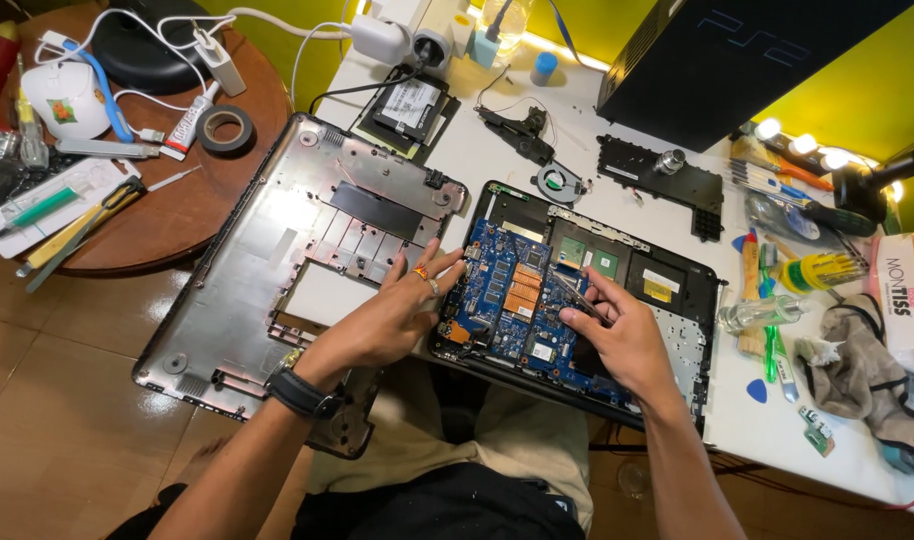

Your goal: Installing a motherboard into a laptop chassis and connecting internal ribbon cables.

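An opened laptop base [667,300] lies on the white table with its blue circuit board [507,290] exposed. My left hand [397,315], wearing rings and a black wristwatch, rests flat on the board's left edge with fingers spread. My right hand [622,335] pinches thin metal tweezers [575,292], whose tips point at the middle of the board. The removed grey bottom cover [277,260] lies inside-up to the left, overhanging the table.
A small fan [559,183], a drive [409,108] and a black bracket [667,180] sit behind the laptop. Screwdrivers, a brush, picks and a rag [857,365] crowd the right. A round wooden table [167,200] at left holds tape, tools and cables. A black console [717,60] stands behind.
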